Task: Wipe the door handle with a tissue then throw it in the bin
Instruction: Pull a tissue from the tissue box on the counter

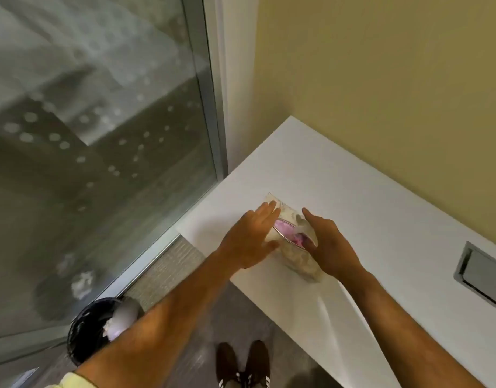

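Note:
A soft tissue pack (291, 252) with a pink oval opening lies on the white counter (381, 225). My left hand (251, 236) presses flat against the pack's left side, fingers together. On the pack's right side, my right hand (329, 247) has its fingers at the pink opening; whether they pinch a tissue is hidden. A black bin (87, 331) holding crumpled white tissue stands on the floor at the lower left, partly behind my left forearm. No door handle is in view.
A glass panel (101, 135) with a metal frame fills the left side. A yellow wall rises behind the counter. A metal flap (482, 273) is set into the counter at the right. My shoes (242, 365) stand on grey carpet below.

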A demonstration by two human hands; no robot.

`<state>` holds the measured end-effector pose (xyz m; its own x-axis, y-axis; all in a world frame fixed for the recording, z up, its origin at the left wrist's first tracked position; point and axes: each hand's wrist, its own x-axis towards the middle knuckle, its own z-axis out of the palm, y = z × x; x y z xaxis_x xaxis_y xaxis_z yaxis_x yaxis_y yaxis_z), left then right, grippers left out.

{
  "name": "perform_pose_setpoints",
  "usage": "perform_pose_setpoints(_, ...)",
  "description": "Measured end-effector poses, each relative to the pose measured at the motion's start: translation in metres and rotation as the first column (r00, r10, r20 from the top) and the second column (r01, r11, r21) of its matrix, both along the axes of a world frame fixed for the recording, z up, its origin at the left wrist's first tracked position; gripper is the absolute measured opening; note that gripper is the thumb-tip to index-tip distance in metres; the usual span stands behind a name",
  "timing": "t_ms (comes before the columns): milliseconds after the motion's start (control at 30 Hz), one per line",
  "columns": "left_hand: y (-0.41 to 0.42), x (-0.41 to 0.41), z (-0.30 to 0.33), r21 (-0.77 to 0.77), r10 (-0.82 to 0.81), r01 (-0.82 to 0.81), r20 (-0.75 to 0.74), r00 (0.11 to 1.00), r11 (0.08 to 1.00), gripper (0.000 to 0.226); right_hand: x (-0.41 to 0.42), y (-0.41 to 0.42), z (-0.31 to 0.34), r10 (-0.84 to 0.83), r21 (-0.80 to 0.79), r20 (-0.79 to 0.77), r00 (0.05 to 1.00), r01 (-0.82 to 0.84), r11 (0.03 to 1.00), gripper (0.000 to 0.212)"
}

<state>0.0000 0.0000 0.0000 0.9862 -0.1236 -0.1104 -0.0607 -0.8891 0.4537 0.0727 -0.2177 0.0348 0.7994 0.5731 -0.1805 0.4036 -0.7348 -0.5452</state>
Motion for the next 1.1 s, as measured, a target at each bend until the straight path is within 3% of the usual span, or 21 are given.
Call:
perform_pose_setpoints(133, -0.004, 0.022, -0.031, 0.107, -0.062, 0.068, -0.059, 0.996, 0.992, 0.079, 0.010, 0.001, -0.027, 0.002, -0.045, 0.042, 0.999, 0.000, 0.999, 0.053)
perform_pose_setpoints(367, -0.019, 0.026, -0.066, 0.260, -0.085, 0.090, -0.032, 0.996, 0.961, 0.084, 0.020, 0.015, -0.037, 0.071, 0.105, 0.098, 0.993, -0.081, 0.991, 0.019)
perform_pose_setpoints(567, -0.020, 0.024, -0.072, 0.276, -0.092, 0.091, -0.011, 0.996, 0.957, 0.083, 0.027, 0.017, -0.029, 0.093, 0.136, 0.045, 0.995, -0.099, 0.986, 0.018)
perform_pose_setpoints(833, -0.019, 0.024, -0.065, 0.254, -0.103, 0.112, -0.049, 0.994, 0.961, 0.085, 0.021, 0.017, 0.003, -0.127, 0.300, 0.009, 0.992, 0.118, 0.947, 0.020)
perform_pose_setpoints(900, -0.020, 0.022, -0.058, 0.204, -0.099, 0.116, -0.091, 0.991, 0.972, 0.083, 0.022, 0.016, 0.018, -0.173, 0.338, 0.019, 0.985, 0.157, 0.928, 0.021)
perform_pose_setpoints(1000, -0.023, 0.011, -0.031, -0.067, 0.040, -0.046, -0.090, 0.995, 0.997, 0.087, 0.021, 0.016, 0.043, -0.186, 0.399, -0.045, 0.982, 0.188, 0.897, 0.022)
perform_pose_setpoints(1100, -0.023, -0.006, 0.011, -0.307, 0.197, -0.210, -0.074, 0.978, 0.928, 0.089, 0.015, 0.019, 0.073, -0.171, 0.429, -0.182, 0.968, 0.235, 0.872, 0.021)
